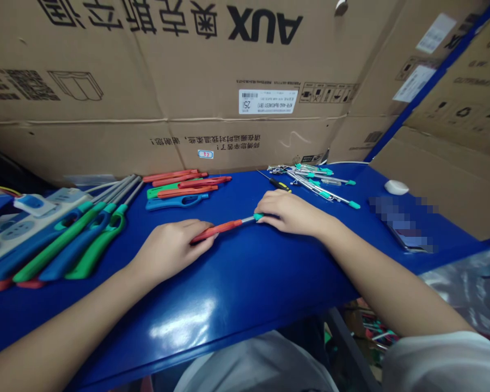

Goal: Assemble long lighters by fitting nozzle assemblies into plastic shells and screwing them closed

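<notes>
By the grip of the left hand (177, 239), curled closed, a slim red-orange plastic handle (225, 227) is held around its left end; by the right hand (288, 211), drawn into a fingertip pinch, a small teal plastic end piece (258, 216) on a thin silver metal tube (248, 219) is held. The tube is lined up with the handle over the middle of the glossy blue surface (269, 288); how firmly the two are joined cannot be told. The handle can be judged light, stiff and slightly slippery, best taken around its body. The tube is probably light and rigid, but liable to bend under side force, and is best pinched at the teal piece. Farther back, loose red, green and blue plastic handles (188, 192) are laid in a pile, a black-and-yellow screwdriver (280, 185) is placed to their right, and more silver tubes with teal ends (313, 183) are heaped beyond it.
</notes>
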Motion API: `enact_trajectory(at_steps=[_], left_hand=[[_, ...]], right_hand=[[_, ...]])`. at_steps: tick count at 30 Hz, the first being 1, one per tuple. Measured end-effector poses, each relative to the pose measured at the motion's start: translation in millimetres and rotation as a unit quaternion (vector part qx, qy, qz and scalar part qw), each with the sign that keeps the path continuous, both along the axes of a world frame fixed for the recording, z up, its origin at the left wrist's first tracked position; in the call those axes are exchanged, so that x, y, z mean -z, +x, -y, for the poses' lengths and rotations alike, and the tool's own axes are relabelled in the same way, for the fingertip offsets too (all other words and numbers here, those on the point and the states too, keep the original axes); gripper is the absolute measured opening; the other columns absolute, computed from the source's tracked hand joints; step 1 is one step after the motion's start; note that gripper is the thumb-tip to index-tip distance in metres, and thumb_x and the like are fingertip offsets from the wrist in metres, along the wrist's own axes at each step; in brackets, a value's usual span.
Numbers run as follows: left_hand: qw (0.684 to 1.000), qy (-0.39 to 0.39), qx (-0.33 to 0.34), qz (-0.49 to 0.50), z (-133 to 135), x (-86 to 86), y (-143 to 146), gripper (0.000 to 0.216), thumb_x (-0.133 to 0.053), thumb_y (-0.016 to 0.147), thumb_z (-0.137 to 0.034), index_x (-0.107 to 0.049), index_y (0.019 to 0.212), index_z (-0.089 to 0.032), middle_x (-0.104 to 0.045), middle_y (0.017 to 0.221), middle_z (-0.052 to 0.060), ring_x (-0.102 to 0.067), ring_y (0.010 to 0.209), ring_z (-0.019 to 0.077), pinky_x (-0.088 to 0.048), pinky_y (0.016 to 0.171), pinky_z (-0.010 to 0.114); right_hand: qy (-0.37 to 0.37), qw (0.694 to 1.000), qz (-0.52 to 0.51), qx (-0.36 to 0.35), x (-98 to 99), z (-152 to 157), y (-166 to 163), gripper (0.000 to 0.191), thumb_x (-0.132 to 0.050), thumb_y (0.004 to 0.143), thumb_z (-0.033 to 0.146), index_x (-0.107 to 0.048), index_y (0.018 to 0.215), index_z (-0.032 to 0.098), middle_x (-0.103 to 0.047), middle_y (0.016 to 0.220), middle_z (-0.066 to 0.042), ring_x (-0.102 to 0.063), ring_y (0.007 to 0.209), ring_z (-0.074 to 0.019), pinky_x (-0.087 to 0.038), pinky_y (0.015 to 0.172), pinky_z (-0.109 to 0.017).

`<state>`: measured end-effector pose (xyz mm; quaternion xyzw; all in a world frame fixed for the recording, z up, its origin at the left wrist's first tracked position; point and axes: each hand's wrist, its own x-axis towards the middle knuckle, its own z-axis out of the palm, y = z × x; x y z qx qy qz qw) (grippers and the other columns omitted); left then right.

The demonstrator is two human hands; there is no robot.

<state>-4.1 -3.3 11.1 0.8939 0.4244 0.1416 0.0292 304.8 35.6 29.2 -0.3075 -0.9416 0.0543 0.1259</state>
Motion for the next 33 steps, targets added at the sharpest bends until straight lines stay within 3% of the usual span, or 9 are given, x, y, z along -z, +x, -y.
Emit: enact_trajectory(at_steps=[11, 15, 19, 22, 24, 26, 28, 31, 33], left_hand=[[0.994, -0.027, 0.039, 0.097, 10, 4.1, 10, 0.030, -0.054, 0.100, -0.039, -0.075, 0.102, -0.018, -0.077, 0.094, 0.004, -0.070, 0.079, 0.0179, -0.047, 0.071, 0.027], [0.991, -0.053, 0.031, 0.122, 10, 0.3, 11, 0.031, -0.056, 0.098, -0.041, -0.077, 0.095, -0.017, -0.072, 0.075, 0.000, -0.060, 0.062, 0.0133, -0.041, 0.061, 0.025], [0.973, -0.164, -0.020, 0.164, 8, -2.3, 15, 0.038, -0.059, 0.093, -0.047, -0.075, 0.077, -0.017, -0.057, 0.056, -0.003, -0.044, 0.050, 0.0100, -0.030, 0.050, 0.024], [0.937, -0.280, -0.049, 0.202, 6, -2.1, 16, 0.043, -0.061, 0.090, -0.053, -0.071, 0.068, -0.017, -0.059, 0.055, -0.002, -0.046, 0.049, 0.0101, -0.032, 0.049, 0.024], [0.930, -0.303, -0.050, 0.201, 6, -1.8, 16, 0.044, -0.060, 0.090, -0.054, -0.071, 0.067, -0.017, -0.061, 0.056, -0.002, -0.048, 0.050, 0.0107, -0.034, 0.050, 0.024], [0.950, -0.260, -0.043, 0.167, 7, -2.0, 15, 0.044, -0.058, 0.092, -0.051, -0.070, 0.067, -0.017, -0.061, 0.056, -0.001, -0.050, 0.050, 0.0114, -0.033, 0.050, 0.024], [0.979, -0.168, -0.021, 0.115, 10, -2.9, 15, 0.038, -0.056, 0.095, -0.046, -0.072, 0.074, -0.018, -0.063, 0.060, -0.001, -0.055, 0.054, 0.0134, -0.035, 0.053, 0.026], [0.997, -0.051, 0.020, 0.060, 15, -4.3, 16, 0.029, -0.056, 0.097, -0.041, -0.076, 0.104, -0.021, -0.073, 0.085, 0.003, -0.068, 0.076, 0.0195, -0.046, 0.066, 0.028], [0.998, -0.032, 0.030, 0.045, 18, -4.2, 18, 0.036, -0.057, 0.098, -0.045, -0.071, 0.122, -0.022, -0.074, 0.105, 0.005, -0.071, 0.092, 0.0233, -0.052, 0.075, 0.031]], right_hand=[[0.085, 0.995, 0.002, -0.060, 13.9, 15, -23, 0.030, -0.045, 0.106, 0.030, -0.069, 0.106, 0.012, -0.071, 0.098, -0.012, -0.057, 0.093, -0.0235, -0.043, 0.086, -0.036], [0.165, 0.983, 0.024, -0.073, 18.7, 17, -28, 0.035, -0.043, 0.107, 0.030, -0.070, 0.101, 0.010, -0.070, 0.089, -0.012, -0.055, 0.085, -0.0226, -0.039, 0.077, -0.036], [0.224, 0.970, 0.021, -0.096, 21.2, 19, -28, 0.032, -0.042, 0.107, 0.022, -0.070, 0.103, 0.007, -0.069, 0.087, -0.012, -0.054, 0.083, -0.0220, -0.038, 0.074, -0.036], [0.241, 0.965, 0.021, -0.104, 23.6, 21, -29, 0.032, -0.041, 0.107, 0.020, -0.069, 0.103, 0.007, -0.069, 0.085, -0.012, -0.053, 0.082, -0.0219, -0.039, 0.074, -0.036], [0.235, 0.966, 0.027, -0.105, 25.4, 21, -30, 0.031, -0.042, 0.106, 0.020, -0.070, 0.102, 0.007, -0.068, 0.083, -0.011, -0.052, 0.081, -0.0218, -0.039, 0.074, -0.035], [0.212, 0.971, 0.036, -0.100, 25.8, 22, -32, 0.030, -0.044, 0.106, 0.022, -0.070, 0.100, 0.007, -0.068, 0.084, -0.011, -0.052, 0.081, -0.0219, -0.038, 0.074, -0.035], [0.170, 0.981, 0.039, -0.087, 23.3, 22, -33, 0.029, -0.047, 0.105, 0.025, -0.070, 0.098, 0.009, -0.068, 0.085, -0.011, -0.053, 0.082, -0.0222, -0.038, 0.075, -0.035], [0.081, 0.996, 0.022, -0.041, 14.8, 22, -31, 0.019, -0.056, 0.100, 0.028, -0.068, 0.095, 0.014, -0.068, 0.089, -0.010, -0.055, 0.086, -0.0220, -0.038, 0.078, -0.035], [0.021, 1.000, 0.010, -0.008, 8.6, 20, -27, 0.010, -0.061, 0.095, 0.025, -0.065, 0.092, 0.016, -0.068, 0.089, -0.007, -0.055, 0.085, -0.0209, -0.038, 0.079, -0.033]])
